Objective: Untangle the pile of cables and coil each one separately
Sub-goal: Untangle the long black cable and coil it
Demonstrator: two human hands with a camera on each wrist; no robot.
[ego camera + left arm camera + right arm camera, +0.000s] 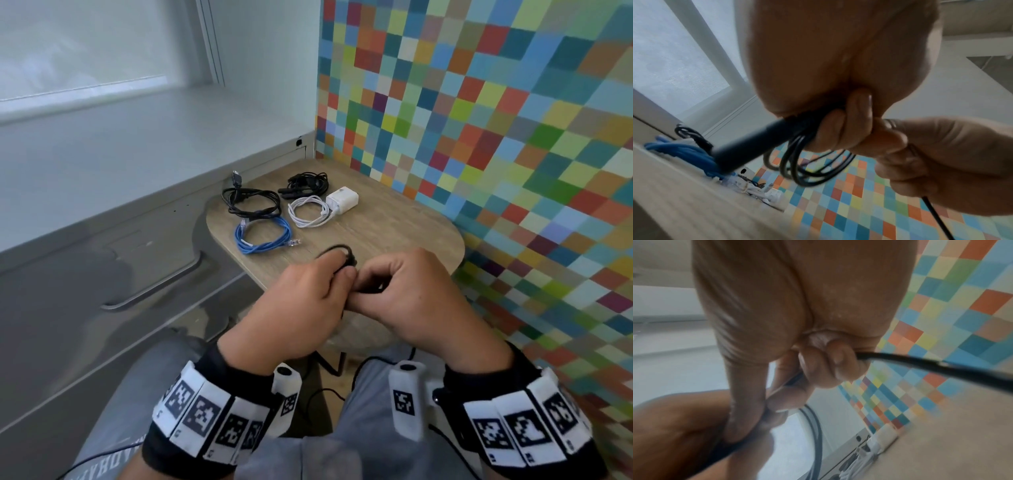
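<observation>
Grip: both hands hold one thin black cable [337,251]; left hand [301,301] has fingers curled round its loops, right hand [407,294] pinches the strand beside them.
Head view: hands meet over the near edge of the wooden table [394,226]. A small loop of the cable shows at 12 o'clock of the left knuckles. Four coils lie farther back: blue cable [262,236] at 11 o'clock of the hands, white cable [308,212] with its charger [342,200] at 12 o'clock, two black coils [250,202] behind them.
Left wrist view: glossy black loops [807,165] hang below the curled fingers [840,129]; a thick dark plug [748,146] sticks out toward 8 o'clock.
Right wrist view: fingers [830,365] close on the cable, which runs off blurred toward 3 o'clock.
</observation>
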